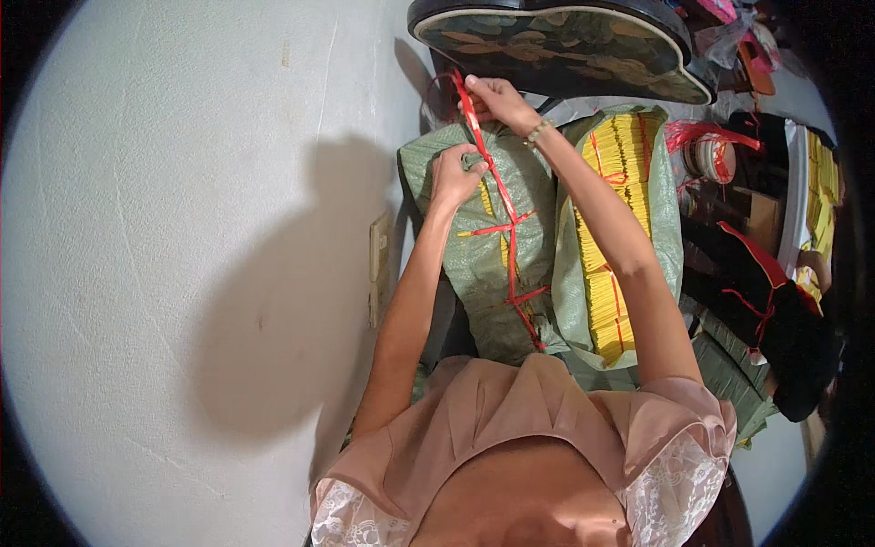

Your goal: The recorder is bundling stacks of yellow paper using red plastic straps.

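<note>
A green woven sack (472, 273) stands in front of me, its seam laced with red plastic twine (480, 137). Yellow contents peek through gaps along that seam. My left hand (454, 178) is closed on the gathered edge of the sack near its far end, beside the twine. Just beyond it, my right hand (497, 100) pinches the taut upper stretch of the twine between thumb and fingers. A loose loop of thin red strand hangs to the left of this hand.
To the right stands an open green sack (668, 246) filled with yellow bundled stacks (602, 264). A cushioned dark seat (556, 46) overhangs the far end. A rough white wall (182, 182) rises at left. A spool of red twine (711, 159) sits at far right.
</note>
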`<action>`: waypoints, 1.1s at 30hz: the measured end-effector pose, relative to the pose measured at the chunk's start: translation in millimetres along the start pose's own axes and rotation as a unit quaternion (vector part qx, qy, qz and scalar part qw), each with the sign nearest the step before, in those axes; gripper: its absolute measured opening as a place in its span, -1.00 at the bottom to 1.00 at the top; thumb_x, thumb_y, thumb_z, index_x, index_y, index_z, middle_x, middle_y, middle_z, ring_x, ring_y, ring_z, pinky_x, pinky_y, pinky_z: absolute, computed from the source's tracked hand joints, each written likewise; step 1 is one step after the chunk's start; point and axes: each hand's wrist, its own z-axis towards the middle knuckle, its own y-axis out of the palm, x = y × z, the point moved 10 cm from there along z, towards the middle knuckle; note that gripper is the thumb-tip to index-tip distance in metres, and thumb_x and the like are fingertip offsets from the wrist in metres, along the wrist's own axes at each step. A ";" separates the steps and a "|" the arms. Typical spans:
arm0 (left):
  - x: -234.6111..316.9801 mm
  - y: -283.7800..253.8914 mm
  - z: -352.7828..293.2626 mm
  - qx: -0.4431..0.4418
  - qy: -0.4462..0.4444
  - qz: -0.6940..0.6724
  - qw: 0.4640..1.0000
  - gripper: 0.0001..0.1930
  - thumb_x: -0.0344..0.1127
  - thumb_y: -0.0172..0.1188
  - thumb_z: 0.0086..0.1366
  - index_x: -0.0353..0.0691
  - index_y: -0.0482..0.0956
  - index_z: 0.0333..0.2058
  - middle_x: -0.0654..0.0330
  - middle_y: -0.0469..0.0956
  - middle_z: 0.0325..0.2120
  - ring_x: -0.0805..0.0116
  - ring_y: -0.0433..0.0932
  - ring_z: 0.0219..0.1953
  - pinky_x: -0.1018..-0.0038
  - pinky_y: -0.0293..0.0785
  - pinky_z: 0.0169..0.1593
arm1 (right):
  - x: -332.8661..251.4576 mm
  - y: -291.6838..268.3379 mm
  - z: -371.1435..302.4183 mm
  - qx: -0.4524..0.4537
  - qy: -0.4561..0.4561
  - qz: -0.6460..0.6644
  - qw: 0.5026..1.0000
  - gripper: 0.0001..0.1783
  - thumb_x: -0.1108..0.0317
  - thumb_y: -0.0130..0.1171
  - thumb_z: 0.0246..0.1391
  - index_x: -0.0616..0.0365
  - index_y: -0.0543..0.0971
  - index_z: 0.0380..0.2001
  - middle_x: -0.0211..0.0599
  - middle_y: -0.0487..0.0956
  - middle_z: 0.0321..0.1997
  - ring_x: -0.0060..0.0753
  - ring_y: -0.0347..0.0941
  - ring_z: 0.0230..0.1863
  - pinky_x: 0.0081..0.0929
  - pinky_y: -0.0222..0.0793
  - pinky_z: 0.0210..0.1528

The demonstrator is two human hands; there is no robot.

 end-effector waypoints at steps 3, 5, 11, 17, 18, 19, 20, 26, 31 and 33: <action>10.3 -3.1 -2.5 0.005 -0.002 -0.003 1.000 -0.69 -0.34 0.29 -0.03 -0.29 0.56 -0.26 -0.03 0.57 -0.33 0.13 0.55 -0.20 0.35 0.40 -0.10 | 9.7 9.7 -18.4 -0.067 -0.044 -0.137 0.987 -0.57 0.00 0.01 0.14 0.21 0.50 -0.42 -0.53 0.46 -0.52 -0.72 0.30 -0.50 -0.68 0.26 -0.44; 14.8 -5.0 -3.1 0.010 -0.005 -0.003 1.000 -0.69 -0.35 0.29 -0.05 -0.31 0.56 -0.27 -0.06 0.56 -0.33 0.05 0.54 -0.20 0.32 0.40 -0.09 | 7.7 14.3 -27.3 -0.060 -0.119 -0.125 0.983 -0.60 0.04 0.13 0.06 0.23 0.52 -0.44 -0.53 0.44 -0.56 -0.70 0.27 -0.52 -0.61 0.24 -0.46; 11.8 3.6 -2.3 0.009 0.012 0.004 1.000 -0.65 -0.31 0.28 -0.01 -0.29 0.54 -0.21 -0.03 0.57 -0.28 0.17 0.53 -0.15 0.37 0.37 -0.05 | 20.4 -8.8 -19.3 0.102 -0.141 -0.203 0.964 -0.76 0.20 0.15 0.01 0.18 0.55 -0.50 -0.36 0.52 -0.62 -0.64 0.37 -0.56 -0.55 0.27 -0.48; 12.4 5.5 -12.3 0.050 -0.013 0.023 0.998 -0.64 -0.13 0.24 0.02 -0.25 0.57 -0.26 -0.12 0.56 -0.44 0.07 0.57 -0.29 0.31 0.42 -0.20 | 17.6 -16.3 -14.9 0.176 -0.118 -0.196 0.958 -0.75 0.20 0.11 0.04 0.16 0.57 -0.52 -0.46 0.56 -0.63 -0.63 0.45 -0.58 -0.55 0.30 -0.49; 20.8 2.3 -14.7 0.088 0.023 0.024 0.996 -0.65 -0.11 0.22 0.02 -0.24 0.58 -0.28 -0.13 0.55 -0.48 0.04 0.57 -0.34 0.28 0.42 -0.24 | 23.4 -18.6 -11.2 0.174 -0.099 -0.155 0.967 -0.74 0.19 0.10 0.04 0.15 0.57 -0.52 -0.46 0.55 -0.64 -0.65 0.45 -0.59 -0.55 0.31 -0.48; 29.3 -0.1 -17.9 0.126 0.058 0.025 0.990 -0.65 -0.09 0.21 0.03 -0.23 0.59 -0.30 -0.14 0.54 -0.53 0.00 0.56 -0.38 0.25 0.42 -0.29 | 25.6 -20.4 -10.5 0.175 -0.097 -0.155 0.967 -0.74 0.19 0.10 0.04 0.15 0.57 -0.52 -0.46 0.55 -0.64 -0.65 0.45 -0.59 -0.55 0.31 -0.48; 29.4 -1.4 -18.4 0.155 0.039 0.048 0.986 -0.70 -0.12 0.19 0.04 -0.23 0.58 -0.36 -0.14 0.53 -0.54 -0.04 0.54 -0.41 0.22 0.40 -0.32 | 30.6 -24.8 -10.4 0.182 -0.084 -0.085 0.976 -0.74 0.19 0.09 0.05 0.14 0.57 -0.53 -0.47 0.55 -0.65 -0.65 0.44 -0.59 -0.55 0.32 -0.48; 30.3 7.0 -29.2 0.254 0.055 0.103 0.960 -0.75 -0.21 0.19 -0.01 -0.27 0.49 -0.44 -0.06 0.50 -0.53 -0.07 0.48 -0.44 0.17 0.34 -0.37 | 14.0 -27.3 -8.8 0.286 -0.040 -0.217 0.933 -0.77 0.16 0.08 -0.02 0.07 0.55 -0.51 -0.19 0.56 -0.57 -0.17 0.52 -0.50 -0.24 0.37 -0.37; 43.2 10.1 -33.1 0.293 0.099 0.140 0.940 -0.76 -0.26 0.18 -0.02 -0.30 0.48 -0.41 -0.03 0.50 -0.47 -0.05 0.46 -0.40 0.18 0.33 -0.35 | -8.2 -36.7 -7.9 0.356 -0.106 -0.374 0.850 -0.77 0.19 0.09 -0.01 0.13 0.55 -0.53 -0.18 0.56 -0.57 -0.23 0.53 -0.52 -0.24 0.40 -0.40; 38.1 9.9 -34.7 0.295 0.107 0.118 0.942 -0.76 -0.21 0.18 0.05 -0.27 0.51 -0.41 -0.06 0.49 -0.52 -0.05 0.47 -0.43 0.19 0.33 -0.36 | 29.2 -40.9 14.8 0.235 0.012 -0.070 0.969 -0.74 0.24 0.07 0.04 0.24 0.55 -0.50 -0.25 0.56 -0.58 -0.40 0.51 -0.60 -0.38 0.45 -0.50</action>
